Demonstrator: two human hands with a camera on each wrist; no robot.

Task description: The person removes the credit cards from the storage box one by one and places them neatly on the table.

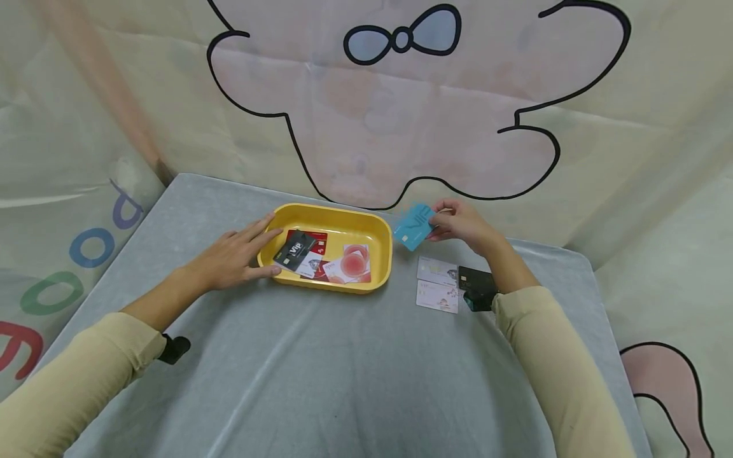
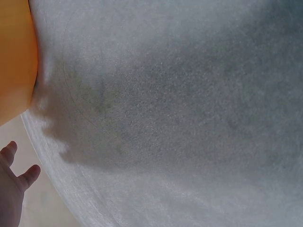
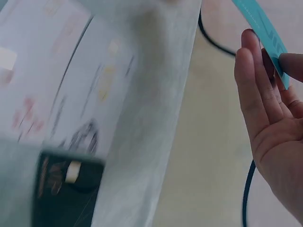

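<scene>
My right hand (image 1: pixel 465 226) pinches a teal bank card (image 1: pixel 413 227) by its right end, holding it tilted just right of the yellow tray (image 1: pixel 321 215). In the right wrist view, the thumb presses the teal card (image 3: pixel 266 37) against the fingers. My left hand (image 1: pixel 235 259) lies at the tray's left side with fingers spread, fingertips over the rim. Inside the tray are a black VIP card (image 1: pixel 293 252), red cards (image 1: pixel 319 240) and a white card with pink circles (image 1: pixel 354 263), some overlapping. The left wrist view shows only part of the left hand (image 2: pixel 10 187).
Right of the tray, two pale cards (image 1: pixel 437 296) lie one below the other on the grey cloth-covered table (image 1: pixel 321 369). A black card (image 1: pixel 474 280) lies beside them, partly under the right wrist. A printed curtain (image 1: pixel 355 146) hangs behind the table's far edge.
</scene>
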